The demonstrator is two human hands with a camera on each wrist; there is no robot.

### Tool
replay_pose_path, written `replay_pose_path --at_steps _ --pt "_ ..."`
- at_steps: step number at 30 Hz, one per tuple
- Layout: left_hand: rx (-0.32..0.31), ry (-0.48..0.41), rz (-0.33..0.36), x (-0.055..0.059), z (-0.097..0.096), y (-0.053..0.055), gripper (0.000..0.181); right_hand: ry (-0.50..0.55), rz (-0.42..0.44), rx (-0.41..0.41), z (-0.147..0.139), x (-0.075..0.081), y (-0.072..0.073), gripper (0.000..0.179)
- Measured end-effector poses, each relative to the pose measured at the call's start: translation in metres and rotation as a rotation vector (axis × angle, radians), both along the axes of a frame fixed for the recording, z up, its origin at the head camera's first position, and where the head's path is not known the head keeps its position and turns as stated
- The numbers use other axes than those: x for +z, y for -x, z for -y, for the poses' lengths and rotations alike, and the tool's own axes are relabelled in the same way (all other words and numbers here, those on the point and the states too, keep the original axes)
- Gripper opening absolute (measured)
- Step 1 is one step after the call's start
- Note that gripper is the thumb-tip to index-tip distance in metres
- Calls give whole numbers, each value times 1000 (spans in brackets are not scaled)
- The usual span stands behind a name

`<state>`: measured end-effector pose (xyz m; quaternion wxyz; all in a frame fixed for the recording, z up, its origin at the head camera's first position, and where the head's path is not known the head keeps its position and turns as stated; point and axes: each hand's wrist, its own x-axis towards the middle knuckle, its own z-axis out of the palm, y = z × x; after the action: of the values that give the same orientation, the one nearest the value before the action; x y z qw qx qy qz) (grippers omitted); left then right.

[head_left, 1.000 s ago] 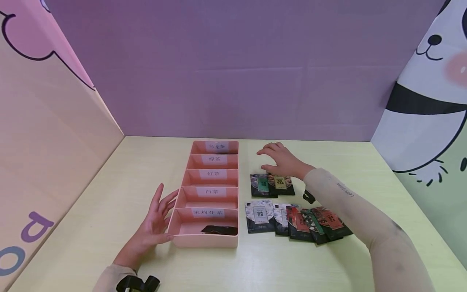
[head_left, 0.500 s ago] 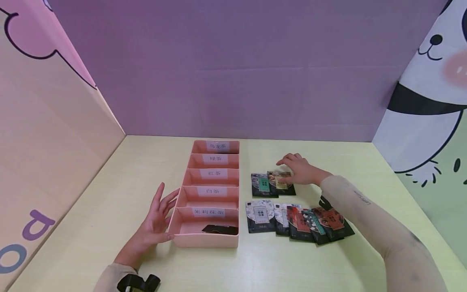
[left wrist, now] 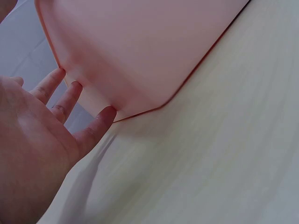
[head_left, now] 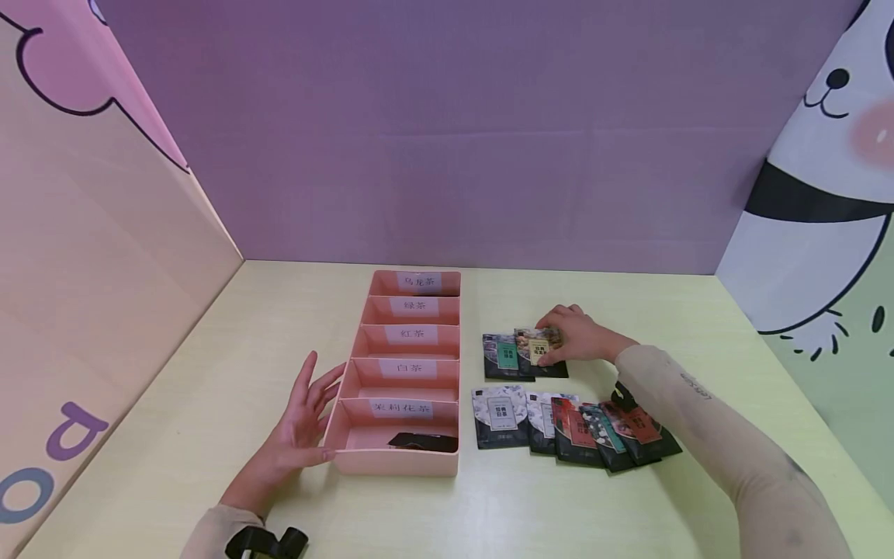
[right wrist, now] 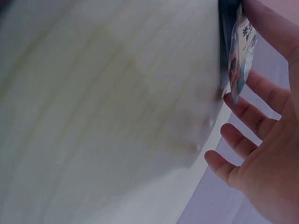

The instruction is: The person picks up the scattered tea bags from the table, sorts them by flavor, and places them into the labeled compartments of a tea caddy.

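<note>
A long pink box (head_left: pixel 395 463) with labelled compartments stands mid-table; a dark tea sachet (head_left: pixel 422 442) lies in its nearest compartment. My left hand (head_left: pixel 302 423) is at the box's left side, fingers spread and fairly straight; in the left wrist view its fingertips (left wrist: pixel 108 112) touch the wall. Over the rear pair of sachets, my right hand (head_left: pixel 581 335) pinches the tea sachet with a yellow label (head_left: pixel 536 349), thumb on its face and fingers at its far edge. In the right wrist view that sachet (right wrist: pixel 243 56) stands between thumb and fingers. Its lower part overlaps a green-labelled sachet (head_left: pixel 506 355).
In front of the right forearm lies a row of overlapping sachets: a white one (head_left: pixel 500 413), a second white one (head_left: pixel 541 427), a red one (head_left: pixel 574 431) and others. A purple panel (head_left: pixel 482 155) closes off the back of the table (head_left: pixel 209 388).
My right hand has come down and to the right from above the rear sachets, and its thumb and fingers have closed on the yellow-labelled one. My left hand stays against the box.
</note>
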<state>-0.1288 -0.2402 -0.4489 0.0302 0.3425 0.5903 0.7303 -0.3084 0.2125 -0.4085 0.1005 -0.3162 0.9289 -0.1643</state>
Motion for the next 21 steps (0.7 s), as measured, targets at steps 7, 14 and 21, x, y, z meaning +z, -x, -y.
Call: replay_pose_path --at_steps 7,14,21 --pt "10 5 9 -1 0 0 121 149 118 -36 0 0 -2 65" --pt "9 14 -30 1 -1 0 119 216 174 -70 -1 -1 1 60" --pt "57 52 44 0 1 -2 122 231 152 -68 -3 2 4 50"
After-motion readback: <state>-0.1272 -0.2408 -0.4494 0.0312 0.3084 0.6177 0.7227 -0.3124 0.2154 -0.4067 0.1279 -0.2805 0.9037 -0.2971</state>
